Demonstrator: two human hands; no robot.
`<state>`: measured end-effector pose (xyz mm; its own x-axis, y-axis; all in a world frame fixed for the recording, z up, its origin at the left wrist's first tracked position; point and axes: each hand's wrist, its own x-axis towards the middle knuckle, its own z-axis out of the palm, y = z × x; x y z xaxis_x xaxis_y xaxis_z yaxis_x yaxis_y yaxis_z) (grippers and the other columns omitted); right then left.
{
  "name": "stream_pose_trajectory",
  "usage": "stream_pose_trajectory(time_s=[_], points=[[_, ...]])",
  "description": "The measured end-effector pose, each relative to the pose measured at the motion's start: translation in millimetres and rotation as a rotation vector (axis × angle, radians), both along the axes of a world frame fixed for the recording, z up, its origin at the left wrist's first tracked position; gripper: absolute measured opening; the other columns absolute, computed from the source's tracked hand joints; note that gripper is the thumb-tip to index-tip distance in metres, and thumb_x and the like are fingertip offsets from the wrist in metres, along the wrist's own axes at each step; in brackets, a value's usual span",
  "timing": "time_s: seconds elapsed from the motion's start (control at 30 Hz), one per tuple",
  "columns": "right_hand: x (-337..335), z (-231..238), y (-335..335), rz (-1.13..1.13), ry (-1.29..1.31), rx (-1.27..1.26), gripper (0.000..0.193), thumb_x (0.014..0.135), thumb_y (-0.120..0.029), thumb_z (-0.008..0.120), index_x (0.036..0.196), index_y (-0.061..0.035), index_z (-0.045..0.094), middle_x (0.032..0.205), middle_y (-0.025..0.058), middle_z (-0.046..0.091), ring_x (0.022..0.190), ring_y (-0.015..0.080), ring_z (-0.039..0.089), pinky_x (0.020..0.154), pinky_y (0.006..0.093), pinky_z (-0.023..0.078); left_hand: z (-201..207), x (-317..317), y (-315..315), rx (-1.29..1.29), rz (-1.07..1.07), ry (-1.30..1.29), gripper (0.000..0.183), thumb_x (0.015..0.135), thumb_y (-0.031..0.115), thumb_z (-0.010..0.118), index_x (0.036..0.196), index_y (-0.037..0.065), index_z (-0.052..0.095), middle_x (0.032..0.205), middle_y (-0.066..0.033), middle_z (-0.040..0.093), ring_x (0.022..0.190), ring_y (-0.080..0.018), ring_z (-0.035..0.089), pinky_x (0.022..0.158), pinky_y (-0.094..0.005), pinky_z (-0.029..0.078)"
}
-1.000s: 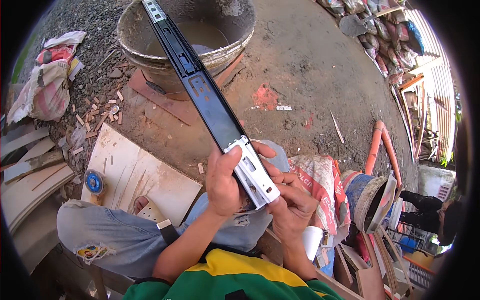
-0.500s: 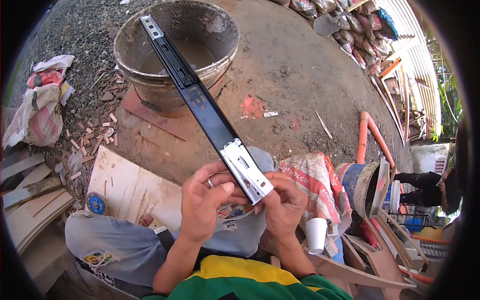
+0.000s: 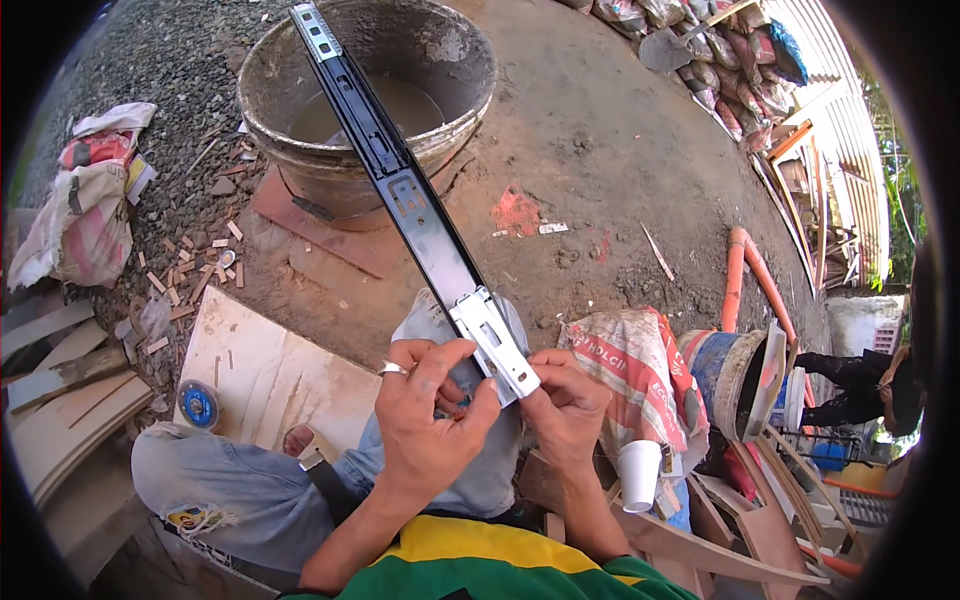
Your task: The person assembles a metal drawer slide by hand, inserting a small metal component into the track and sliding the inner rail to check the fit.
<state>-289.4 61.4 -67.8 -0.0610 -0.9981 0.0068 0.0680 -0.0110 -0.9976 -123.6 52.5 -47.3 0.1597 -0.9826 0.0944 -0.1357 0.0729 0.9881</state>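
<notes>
"Any lettering?"
"Printed capitals cross the crumpled red-and-white sack on the right."
"Elsewhere?"
"The blue disc on the left carries markings too small to read."

The rail is a long, narrow metal channel, black along most of its length, with raised edges and cut-out slots. Its far end is a silver strip with squarish holes; its near end carries a white bracket with slots. Held in the air, it slants from upper left to lower right, drawn out lengthwise, its bracket end between the left hand and right hand.
</notes>
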Motion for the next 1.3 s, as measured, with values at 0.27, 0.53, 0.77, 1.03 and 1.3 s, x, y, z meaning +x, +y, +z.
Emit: stream_pose_trajectory(time_s=[0.27, 0.53, 0.77, 1.03, 1.3], points=[[6, 0, 1, -0.065, -0.021, 0.052, 0.020, 0.079, 0.000, 0.076, 0.098, 0.0034, 0.071, 0.099, 0.0067, 0.059, 0.073, 0.0043, 0.052, 0.060, 0.0158, 0.040, 8, -4, 2, -0.093, 0.017, -0.354, 0.037, 0.065, 0.004, 0.082, 0.100, 0.005, 0.069, 0.086, -0.0063, 0.048, 0.058, -0.0111, 0.055, 0.047, -0.0241, 0.045], [3, 7, 1, -0.032, 0.078, 0.050, 0.022, 0.081, -0.001, 0.075, 0.102, 0.0024, 0.072, 0.098, 0.0048, 0.059, 0.072, 0.0030, 0.050, 0.060, 0.0149, 0.037, 2, -9, 6, -0.280, 0.056, -0.618, 0.040, 0.065, 0.006, 0.083, 0.104, 0.005, 0.071, 0.075, -0.0040, 0.050, 0.052, -0.0133, 0.053, 0.043, -0.0276, 0.041], [-2, 5, -2, -0.003, 0.114, 0.035, 0.023, 0.081, -0.002, 0.075, 0.103, 0.0011, 0.072, 0.097, 0.0063, 0.059, 0.071, 0.0041, 0.050, 0.061, 0.0167, 0.038, 1, -9, 2, -0.298, 0.038, -0.660, 0.035, 0.067, 0.012, 0.080, 0.100, 0.006, 0.071, 0.068, -0.0005, 0.048, 0.052, -0.0138, 0.050, 0.043, -0.0271, 0.040], [-9, 2, -13, 0.106, 0.084, -0.047, 0.024, 0.078, -0.002, 0.077, 0.102, -0.0002, 0.073, 0.095, 0.0071, 0.059, 0.074, 0.0073, 0.052, 0.063, 0.0192, 0.041, -5, -6, -1, -0.331, 0.007, -0.583, 0.032, 0.068, 0.012, 0.079, 0.098, 0.007, 0.071, 0.060, 0.0008, 0.045, 0.048, -0.0141, 0.048, 0.041, -0.0277, 0.037], [-9, 3, -13, 0.121, 0.107, -0.018, 0.027, 0.077, 0.001, 0.077, 0.103, -0.0004, 0.073, 0.094, 0.0058, 0.058, 0.075, 0.0068, 0.052, 0.062, 0.0180, 0.040, -7, -26, 2, -0.203, 0.151, -0.331, 0.028, 0.069, 0.004, 0.080, 0.094, 0.006, 0.069, 0.054, -0.0011, 0.051, 0.042, -0.0137, 0.050, 0.039, -0.0288, 0.038]])
